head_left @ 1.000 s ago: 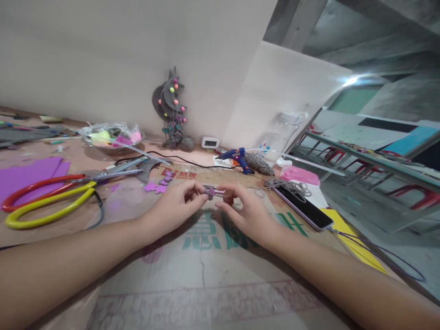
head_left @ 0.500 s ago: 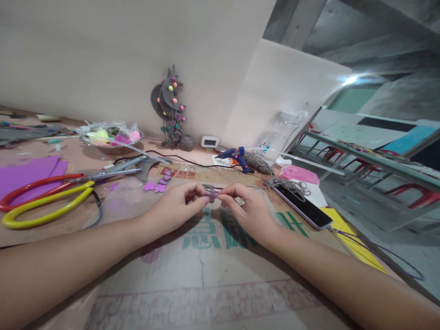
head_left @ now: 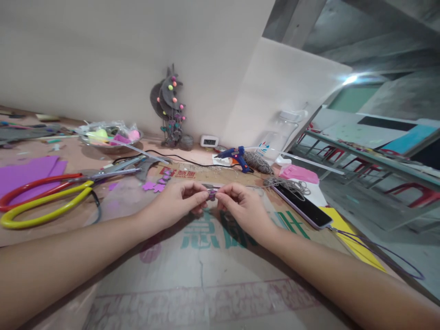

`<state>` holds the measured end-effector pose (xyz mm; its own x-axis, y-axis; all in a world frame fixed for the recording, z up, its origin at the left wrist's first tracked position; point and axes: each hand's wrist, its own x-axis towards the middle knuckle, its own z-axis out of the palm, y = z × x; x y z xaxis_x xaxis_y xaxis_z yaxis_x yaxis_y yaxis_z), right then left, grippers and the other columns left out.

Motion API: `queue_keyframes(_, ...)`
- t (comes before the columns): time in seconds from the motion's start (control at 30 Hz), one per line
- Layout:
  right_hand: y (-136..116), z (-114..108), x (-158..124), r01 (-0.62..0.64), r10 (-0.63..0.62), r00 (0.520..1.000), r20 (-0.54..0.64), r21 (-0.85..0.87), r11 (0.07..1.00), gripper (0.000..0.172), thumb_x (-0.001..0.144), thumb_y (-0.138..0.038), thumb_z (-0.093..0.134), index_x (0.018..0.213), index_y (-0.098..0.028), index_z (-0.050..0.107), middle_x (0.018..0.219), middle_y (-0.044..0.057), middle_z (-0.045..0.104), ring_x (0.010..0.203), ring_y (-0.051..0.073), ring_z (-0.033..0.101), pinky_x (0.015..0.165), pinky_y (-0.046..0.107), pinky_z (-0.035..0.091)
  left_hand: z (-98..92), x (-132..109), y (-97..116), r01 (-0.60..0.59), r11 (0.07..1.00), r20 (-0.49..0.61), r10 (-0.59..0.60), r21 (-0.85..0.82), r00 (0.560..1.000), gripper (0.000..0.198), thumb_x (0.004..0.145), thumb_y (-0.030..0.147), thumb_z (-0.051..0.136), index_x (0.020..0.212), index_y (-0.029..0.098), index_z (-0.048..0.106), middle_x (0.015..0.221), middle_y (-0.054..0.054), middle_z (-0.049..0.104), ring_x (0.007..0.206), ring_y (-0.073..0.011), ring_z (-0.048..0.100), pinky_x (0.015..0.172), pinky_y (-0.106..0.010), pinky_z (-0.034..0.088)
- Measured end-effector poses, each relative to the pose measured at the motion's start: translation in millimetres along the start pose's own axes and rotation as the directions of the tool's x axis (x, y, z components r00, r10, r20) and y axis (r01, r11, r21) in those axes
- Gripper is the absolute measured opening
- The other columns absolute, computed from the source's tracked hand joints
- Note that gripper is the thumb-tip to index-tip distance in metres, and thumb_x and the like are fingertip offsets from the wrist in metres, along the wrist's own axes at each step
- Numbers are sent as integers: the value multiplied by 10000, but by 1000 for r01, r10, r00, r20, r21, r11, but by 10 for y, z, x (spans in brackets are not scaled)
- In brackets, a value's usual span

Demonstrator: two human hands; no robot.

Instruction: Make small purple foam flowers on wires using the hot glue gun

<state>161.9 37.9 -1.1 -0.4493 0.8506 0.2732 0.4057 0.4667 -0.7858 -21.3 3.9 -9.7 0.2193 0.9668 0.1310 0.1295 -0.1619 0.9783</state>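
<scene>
My left hand [head_left: 182, 201] and my right hand [head_left: 245, 208] meet above the middle of the cardboard [head_left: 206, 275]. A small purple and grey piece [head_left: 212, 194] sits between their fingertips, with thumb and forefinger of each hand pinched on it. It is too small and too covered to tell its kind. Just behind the fingers lies a thin grey item [head_left: 208, 185], partly hidden. Left of my left hand are purple flower-shaped cutouts [head_left: 154, 187], with a short row of grey and purple bits beside them. Grey yarn [head_left: 288, 185] trails past my right hand.
Scissors [head_left: 48, 211] with red and yellow handles lie at left by purple sheets [head_left: 27, 176]. Behind stand a bowl [head_left: 110, 145], a grey moon ornament [head_left: 165, 101] and a small clock [head_left: 209, 141]. At right are a blue glue gun [head_left: 240, 158], a phone [head_left: 304, 208] and a bottle [head_left: 280, 137].
My fingertips have shifted slightly and drawn a little closer around the small purple and grey piece, which has turned a bit. Everything else on the table stays in place.
</scene>
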Motion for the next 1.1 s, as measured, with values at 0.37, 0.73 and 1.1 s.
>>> queue_keyframes(0.37, 110, -27, -16, 199, -197, 980, 31, -114, 973, 161, 838, -249, 552, 993, -208, 558, 871, 28, 685, 783, 147, 655, 717, 292, 508, 18, -27, 20, -5, 997, -36, 8, 78, 999, 209, 846, 321, 492, 758, 154, 579, 607, 15, 570, 554, -97, 521, 539, -210, 414)
queue_keyframes(0.73, 14, -58, -13, 157, -167, 985, -35, -201, 967, 148, 859, -262, 521, 785, -189, 626, 664, -6, 646, 616, 124, 602, 617, 249, 462, 29, -46, 85, 12, 991, -33, -8, 135, 999, 221, 837, 308, 499, 687, 153, 548, 582, 23, 553, 531, -88, 494, 515, -196, 385)
queue_keyframes(1.1, 9, 58, -5, -91, 75, 995, 72, 245, 965, 139, 832, -331, 548, 773, -207, 570, 637, -11, 642, 580, 127, 616, 592, 261, 517, 20, -21, 22, 3, 993, -29, 0, 115, 1000, 238, 827, 354, 517, 699, 154, 539, 609, 6, 567, 558, -104, 518, 533, -215, 403)
